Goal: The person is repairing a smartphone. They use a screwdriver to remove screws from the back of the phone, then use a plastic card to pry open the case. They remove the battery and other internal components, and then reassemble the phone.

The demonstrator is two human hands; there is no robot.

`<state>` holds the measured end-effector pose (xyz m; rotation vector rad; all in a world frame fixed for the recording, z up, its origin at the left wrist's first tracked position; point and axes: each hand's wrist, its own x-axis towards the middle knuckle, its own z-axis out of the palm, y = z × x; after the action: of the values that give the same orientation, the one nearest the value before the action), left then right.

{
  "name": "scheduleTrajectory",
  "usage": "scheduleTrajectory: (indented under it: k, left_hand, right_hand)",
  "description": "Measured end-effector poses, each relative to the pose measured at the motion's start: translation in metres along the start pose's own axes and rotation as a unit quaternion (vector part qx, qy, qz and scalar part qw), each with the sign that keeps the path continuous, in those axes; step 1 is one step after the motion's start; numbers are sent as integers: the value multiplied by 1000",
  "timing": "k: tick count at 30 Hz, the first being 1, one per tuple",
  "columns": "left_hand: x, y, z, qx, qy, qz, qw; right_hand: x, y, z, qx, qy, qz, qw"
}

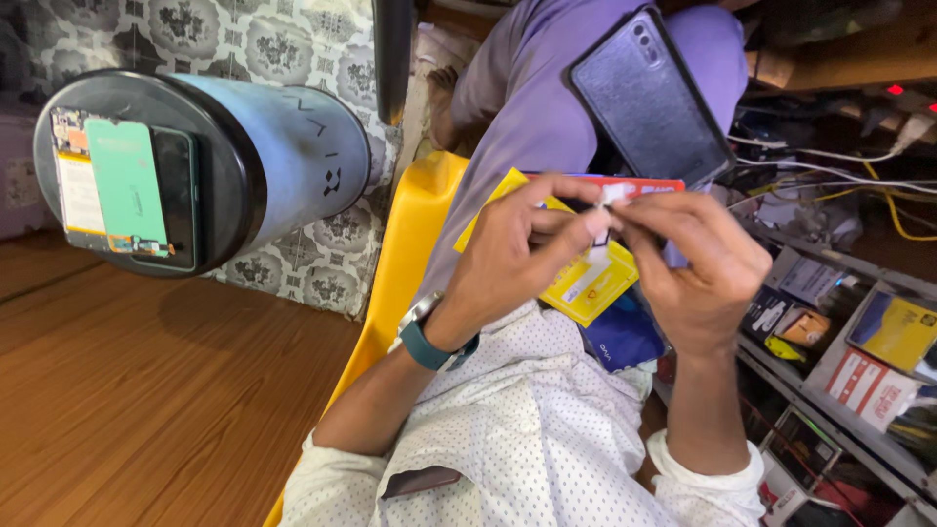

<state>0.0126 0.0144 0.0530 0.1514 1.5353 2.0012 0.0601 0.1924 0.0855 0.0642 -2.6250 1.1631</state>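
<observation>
White dotted shirt fabric (527, 429) fills the bottom of the head view, closest to the lens, with both forearms rising out of its rolled cuffs. On the left wrist sits a teal-banded watch (427, 337). Above it the left hand (517, 259) is closed, thumb and forefinger pinched on a small white strip (613, 195), and the right hand (698, 263) meets it from the other side, its fingertips closed on the same strip, so the little piece is held between both hands, up in front of the person's chest. Just behind the fingers lies a yellow packet (590, 283), with a red-edged card (654, 183) showing above the knuckles and a dark blue pouch (625, 337) below; whether either hand touches these I cannot tell. A black phone (649, 98), back side up, rests on the purple trousers (527, 107) past the hands. The person sits on a yellow seat (405, 254). Well apart to the left, a grey cylinder (283, 156) carries an opened phone with a green board (127, 185) on its dark end face. Wooden flooring (146, 390) runs beneath, patterned cloth (244, 49) hangs behind, and shelves of boxed parts (869, 361) stand off to the right under tangled cables (839, 176)
</observation>
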Motion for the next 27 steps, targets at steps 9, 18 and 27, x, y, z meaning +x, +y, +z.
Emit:
scheduleTrajectory:
  k: [9,18,27]
  left_hand:
    - [5,-15,1,-12,26,67,997]
    - [5,-18,2,-11,64,36,997]
    - [6,-18,-1,-21,38,4,999]
  right_hand:
    - [-4,1,-1,-36,-32,-41,998]
    - [-5,10,-6,-90,-33,-150,984]
    - [0,9,-15,-59,-85,-151,983]
